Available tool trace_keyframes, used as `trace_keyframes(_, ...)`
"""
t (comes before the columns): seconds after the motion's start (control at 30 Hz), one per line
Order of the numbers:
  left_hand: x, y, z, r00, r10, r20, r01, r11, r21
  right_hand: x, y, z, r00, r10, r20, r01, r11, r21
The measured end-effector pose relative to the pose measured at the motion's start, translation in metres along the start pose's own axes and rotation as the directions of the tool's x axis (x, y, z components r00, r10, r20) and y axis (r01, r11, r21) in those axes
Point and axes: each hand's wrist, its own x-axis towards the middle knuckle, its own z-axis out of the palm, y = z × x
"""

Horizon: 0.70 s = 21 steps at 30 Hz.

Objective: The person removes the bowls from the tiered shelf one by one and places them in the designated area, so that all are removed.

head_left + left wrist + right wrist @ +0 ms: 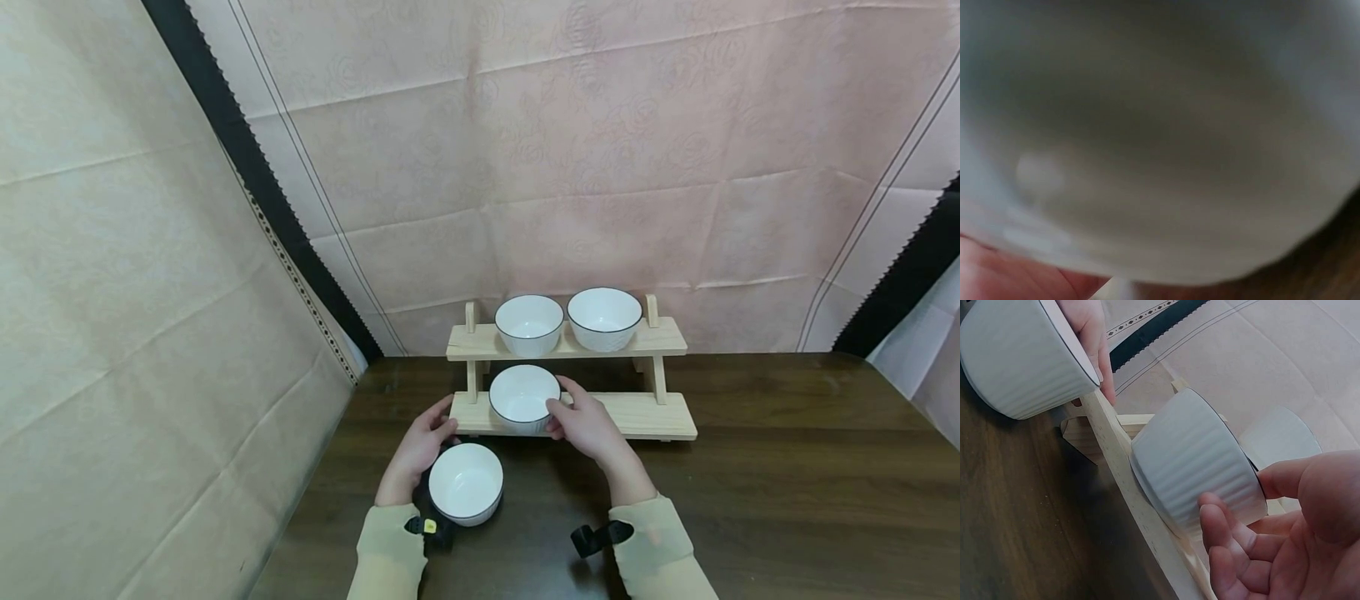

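In the head view, my right hand (588,423) pinches the right side of a white bowl (519,398) with a dark rim. Its fingers (1225,522) lie along the fluted outer wall, the thumb at the rim. The bowl stands at the left of the lower board of a two-tier wooden rack (630,415). At that board's left end, my left hand (422,443) touches the wood with fairly straight fingers. Another white bowl (467,482) is on the table beside my left wrist; its blurred wall (1166,175) fills most of the left wrist view.
Two more white bowls (529,321) (603,315) stand side by side on the rack's upper board (487,343). The rack is on a dark brown wooden table (787,467). Pale cloth (600,167) hangs behind it, and another cloth wall (150,350) rises at the left.
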Motion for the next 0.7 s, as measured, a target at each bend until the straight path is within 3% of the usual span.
trace_keyframes(0.07, 0.0069, -0.0097, 0.0003, 1.0, -0.003, -0.015, 0.003, 1.0, -0.004, -0.0002, -0.0001, 0.0, 1.0, -0.001, 0.001, 0.001, 1.0, 0.002)
trace_keyframes(0.7, 0.0079, -0.0105, -0.0007, 1.0, 0.003, -0.008, -0.003, 1.0, -0.007, -0.0012, -0.0008, -0.0011, 1.0, -0.003, 0.001, 0.003, 1.0, 0.011)
